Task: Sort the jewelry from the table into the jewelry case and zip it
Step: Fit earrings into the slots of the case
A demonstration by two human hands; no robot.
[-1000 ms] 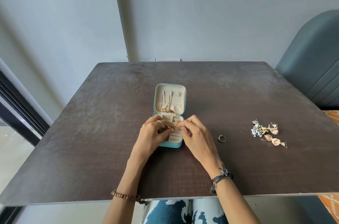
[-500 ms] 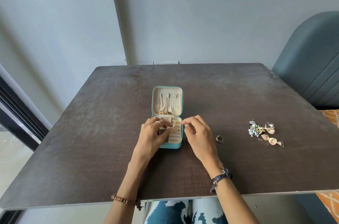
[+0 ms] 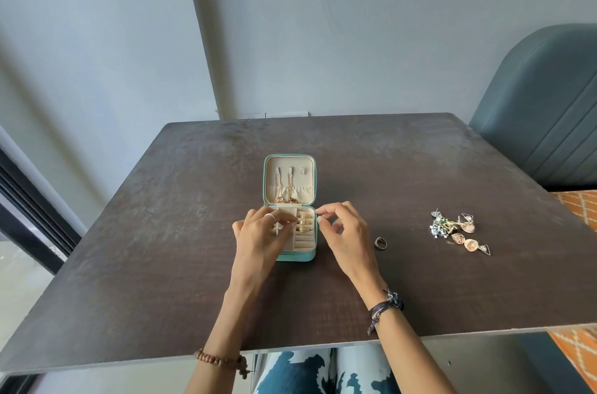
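Right hand (image 3: 347, 233) withdrew from open teal zip case (image 3: 296, 256) — fingers curled, empty.
Left hand (image 3: 262, 232) stayed, fingertips resting on gold rings (image 3: 304, 222).

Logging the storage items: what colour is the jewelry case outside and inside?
Teal outside, cream lining inside: the jewelry case, seen in the head view.

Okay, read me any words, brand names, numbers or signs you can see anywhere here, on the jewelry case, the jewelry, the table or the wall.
None: no text, number or sign is readable in this view.
Jewelry case: no logo or label shows on its teal shell or beige lining.
Dark ring and earring pile: too small to show any engraving.
Table: only grain and scuffs.
Wall: plain.
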